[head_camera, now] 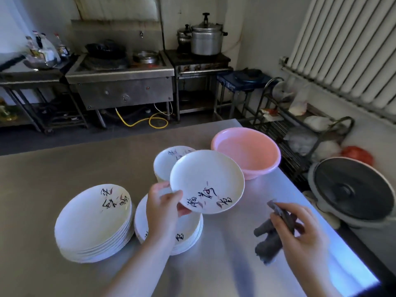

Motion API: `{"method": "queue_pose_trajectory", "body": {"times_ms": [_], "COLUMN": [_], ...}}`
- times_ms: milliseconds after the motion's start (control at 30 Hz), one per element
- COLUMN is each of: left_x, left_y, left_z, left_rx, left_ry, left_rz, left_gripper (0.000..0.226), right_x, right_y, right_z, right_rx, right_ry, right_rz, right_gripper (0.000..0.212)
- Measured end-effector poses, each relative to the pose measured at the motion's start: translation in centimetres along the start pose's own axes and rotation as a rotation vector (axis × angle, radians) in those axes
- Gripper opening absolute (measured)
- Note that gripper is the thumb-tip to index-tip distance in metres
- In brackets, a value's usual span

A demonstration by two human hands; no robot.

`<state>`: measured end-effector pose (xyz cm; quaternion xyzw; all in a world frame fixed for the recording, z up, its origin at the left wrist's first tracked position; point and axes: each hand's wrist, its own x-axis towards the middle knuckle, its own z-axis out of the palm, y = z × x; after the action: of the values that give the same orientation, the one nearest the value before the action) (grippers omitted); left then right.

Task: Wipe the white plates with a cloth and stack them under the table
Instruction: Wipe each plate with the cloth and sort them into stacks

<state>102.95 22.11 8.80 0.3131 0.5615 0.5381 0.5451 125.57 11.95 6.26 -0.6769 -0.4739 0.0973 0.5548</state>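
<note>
Nearest the camera, the right hand point(300, 230) curls its fingers round a dark grey cloth point(271, 239), bunched and hanging just above the steel tabletop point(64, 168) close to its right edge. The left hand point(164, 207) pinches the near rim of one white plate point(206, 181), thumb on top, holding it tilted and raised over a stack of plates point(186, 234) near the table's middle. Black brush-script characters with small reddish leaf marks run along the held plate's near side; they look like Chinese calligraphy, though the blur leaves them unreadable. A taller stack point(94, 224) with the same writing sits to the left, nearer the front edge, and a third stack point(166, 162) stands behind the held plate. A pink plastic basin point(246, 152) rests at the far right corner, just beside that third stack.
</note>
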Motion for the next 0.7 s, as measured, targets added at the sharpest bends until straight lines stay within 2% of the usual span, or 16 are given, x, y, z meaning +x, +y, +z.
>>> {"method": "queue_pose_trajectory", "body": {"times_ms": [67, 200, 400, 600, 700], "left_x": [-2.5, -6.2, -9.6, -11.4, -12.6], "left_y": [-2.1, -8.4, -16.7, -20.3, -21.3], "left_z": [-0.2, -0.4, -0.1, 2.9, 4.9], "left_rx": [0.013, 0.134, 0.334, 0.389, 0.489], "left_ry": [-0.04, -0.082, -0.125, -0.051, -0.003], "left_rz": [-0.033, -0.086, -0.203, -0.197, -0.135], "left_gripper": [0.028, 0.028, 0.029, 0.037, 0.032], "right_x": [-1.9, -5.1, -7.5, -5.3, -3.3], "right_y": [0.1, 1.2, 3.4, 7.1, 9.4], "right_z": [-1.7, -4.7, -8.3, -10.7, -11.7], "right_rx": [-0.014, -0.084, -0.07, -0.059, -0.099], "right_ry": [0.036, 0.014, -0.002, -0.165, -0.318], "right_rz": [0.021, 0.154, 0.239, 0.255, 0.151], "right_gripper": [0.021, 0.037, 0.038, 0.034, 0.038]}}
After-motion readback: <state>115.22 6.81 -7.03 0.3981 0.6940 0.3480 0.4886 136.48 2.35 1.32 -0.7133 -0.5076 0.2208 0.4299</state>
